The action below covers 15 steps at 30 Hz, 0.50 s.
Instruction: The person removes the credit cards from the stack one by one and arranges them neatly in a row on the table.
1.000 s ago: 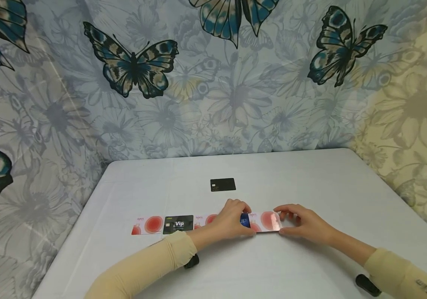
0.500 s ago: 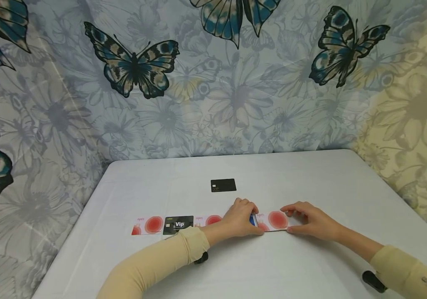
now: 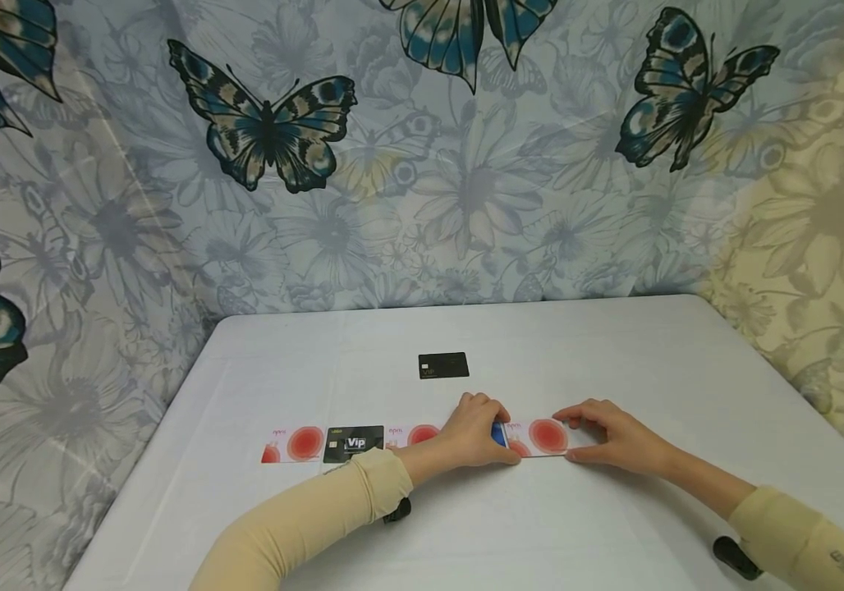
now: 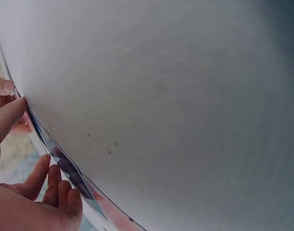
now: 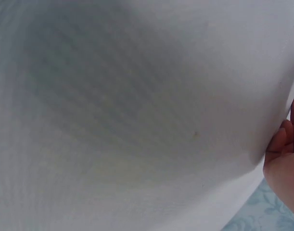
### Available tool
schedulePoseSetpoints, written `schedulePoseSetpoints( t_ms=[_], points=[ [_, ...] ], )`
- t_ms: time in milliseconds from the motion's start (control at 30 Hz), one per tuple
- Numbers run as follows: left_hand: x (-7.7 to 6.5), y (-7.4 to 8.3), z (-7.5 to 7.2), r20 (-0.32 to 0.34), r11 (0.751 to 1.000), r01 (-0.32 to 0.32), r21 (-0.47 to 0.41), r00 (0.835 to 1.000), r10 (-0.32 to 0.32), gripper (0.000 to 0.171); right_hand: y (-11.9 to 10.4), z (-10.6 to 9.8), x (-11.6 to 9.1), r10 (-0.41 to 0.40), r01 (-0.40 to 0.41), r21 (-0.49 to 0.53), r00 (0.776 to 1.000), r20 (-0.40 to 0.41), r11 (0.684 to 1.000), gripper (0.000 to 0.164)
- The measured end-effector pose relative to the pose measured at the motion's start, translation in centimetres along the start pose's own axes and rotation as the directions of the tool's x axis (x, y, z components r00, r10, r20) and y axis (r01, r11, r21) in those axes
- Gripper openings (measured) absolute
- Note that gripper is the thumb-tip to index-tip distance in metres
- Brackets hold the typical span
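In the head view, my left hand (image 3: 475, 431) spans a blue card (image 3: 498, 435), thumb at its near edge and fingers at the far one, covering most of it. Against its right side lies a white card with red circles (image 3: 543, 437). My right hand (image 3: 614, 435) pinches that card by its right corners, between thumb and forefinger. Leftward the row continues with a similar red-circle card (image 3: 410, 436), partly behind my left hand, a black Vip card (image 3: 354, 444) and another red-circle card (image 3: 293, 445). The left wrist view catches the left hand (image 4: 36, 202) along the row's edge.
A black VIP card (image 3: 443, 365) lies alone beyond the row. The white table (image 3: 577, 345) reaches back to a butterfly-patterned cloth (image 3: 466, 205). Dark wrist devices (image 3: 736, 558) show under the sleeves.
Both hands have slid slightly right since a second ago, and the rightmost red-circle card has shifted right with them. Over the last half second they stay almost still.
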<state>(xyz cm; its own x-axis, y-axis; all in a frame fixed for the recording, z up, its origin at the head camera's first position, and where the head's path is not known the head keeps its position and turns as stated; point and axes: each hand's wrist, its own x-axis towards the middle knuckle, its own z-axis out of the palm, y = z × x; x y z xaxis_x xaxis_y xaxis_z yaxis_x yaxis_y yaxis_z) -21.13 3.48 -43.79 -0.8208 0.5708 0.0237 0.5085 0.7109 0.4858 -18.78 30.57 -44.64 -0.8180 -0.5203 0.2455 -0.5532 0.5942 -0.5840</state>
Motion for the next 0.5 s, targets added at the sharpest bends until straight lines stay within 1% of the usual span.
schedulePoseSetpoints(
  t_ms=[500],
  points=[
    [-0.23, -0.05, -0.10, 0.011, 1.000, 0.009, -0.026, 1.000, -0.009, 0.049, 0.60, 0.31, 0.13, 0.015, -0.015, -0.013, 1.000, 0.007, 1.000, 0.048]
  ],
)
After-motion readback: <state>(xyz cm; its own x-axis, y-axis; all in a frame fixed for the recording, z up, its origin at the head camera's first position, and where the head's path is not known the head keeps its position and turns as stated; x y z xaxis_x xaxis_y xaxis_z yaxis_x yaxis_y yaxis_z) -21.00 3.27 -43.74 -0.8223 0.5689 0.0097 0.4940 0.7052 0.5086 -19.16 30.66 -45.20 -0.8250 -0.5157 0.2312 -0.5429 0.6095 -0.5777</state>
